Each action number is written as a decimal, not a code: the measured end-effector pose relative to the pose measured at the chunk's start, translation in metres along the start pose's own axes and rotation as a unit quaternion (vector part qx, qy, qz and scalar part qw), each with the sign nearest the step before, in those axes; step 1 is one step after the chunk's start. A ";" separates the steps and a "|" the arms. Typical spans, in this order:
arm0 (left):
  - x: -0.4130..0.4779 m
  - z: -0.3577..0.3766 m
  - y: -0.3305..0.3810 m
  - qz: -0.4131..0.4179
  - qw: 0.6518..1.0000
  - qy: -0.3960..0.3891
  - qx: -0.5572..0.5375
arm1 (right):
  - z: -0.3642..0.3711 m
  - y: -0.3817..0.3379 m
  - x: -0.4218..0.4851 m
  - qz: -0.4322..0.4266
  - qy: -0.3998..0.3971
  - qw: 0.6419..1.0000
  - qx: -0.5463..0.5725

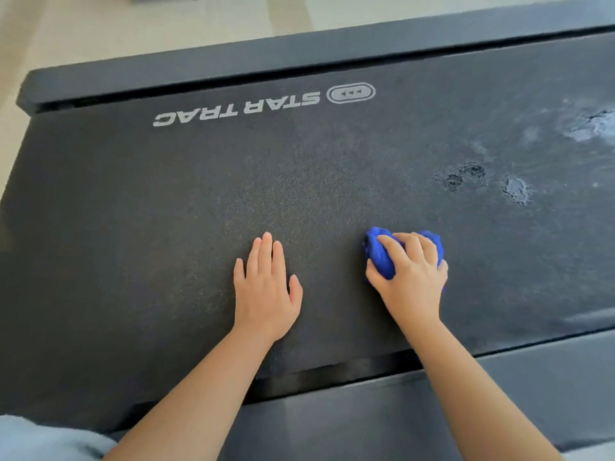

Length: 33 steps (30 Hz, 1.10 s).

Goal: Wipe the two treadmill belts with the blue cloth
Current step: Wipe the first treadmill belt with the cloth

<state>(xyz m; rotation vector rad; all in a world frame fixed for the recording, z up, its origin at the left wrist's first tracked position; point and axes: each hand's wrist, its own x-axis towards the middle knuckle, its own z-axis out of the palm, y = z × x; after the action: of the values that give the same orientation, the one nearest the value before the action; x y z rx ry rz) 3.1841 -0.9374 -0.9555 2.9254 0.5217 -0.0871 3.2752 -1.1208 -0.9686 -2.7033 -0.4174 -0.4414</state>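
While left hand lies flat on belt, right grip clutches bunched blue cloth.

Flat left grip — right grip curled tight.

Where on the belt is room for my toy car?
The black textured treadmill belt is bare left of the flat left hand, up to the white STAR TRAC lettering. A narrower bare strip lies between that hand and the right hand gripping the crumpled blue cloth. The far right is crowded with pale blotchy patches.
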 end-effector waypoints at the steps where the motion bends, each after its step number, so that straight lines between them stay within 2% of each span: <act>1: 0.007 -0.003 0.001 0.009 1.000 -0.003 0.004 | 0.000 -0.002 0.001 0.005 0.004 1.000 -0.006; 5: 0.055 -0.015 -0.003 0.007 0.999 0.031 -0.020 | 0.003 -0.007 0.005 -0.014 0.018 0.999 -0.024; 9: 0.108 -0.013 -0.019 0.024 0.999 -0.012 0.029 | 0.019 -0.025 0.017 -0.075 0.008 0.997 0.007; 13: 0.118 -0.010 -0.021 0.017 0.999 -0.017 0.027 | 0.045 -0.046 0.058 -0.135 -0.018 0.990 0.035; 19: 0.118 -0.005 -0.024 0.019 1.000 0.010 0.018 | 0.088 -0.076 0.155 -0.136 -0.036 0.989 0.053; 22: 0.119 -0.002 -0.024 0.022 1.000 0.008 0.020 | 0.111 -0.092 0.205 -0.121 -0.090 0.987 0.053; 29: 0.118 0.001 -0.027 0.028 0.999 0.020 0.021 | 0.167 -0.144 0.315 -0.111 -0.131 0.985 0.026; 33: 0.119 0.001 -0.028 0.028 0.999 0.028 0.017 | 0.178 -0.159 0.342 -0.119 -0.151 0.981 0.024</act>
<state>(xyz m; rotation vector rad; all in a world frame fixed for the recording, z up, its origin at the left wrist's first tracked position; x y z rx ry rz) 3.2863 -0.8716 -0.9711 2.9817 0.4515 -0.0062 3.5752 -0.8311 -0.9556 -2.6885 -0.8297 -0.0763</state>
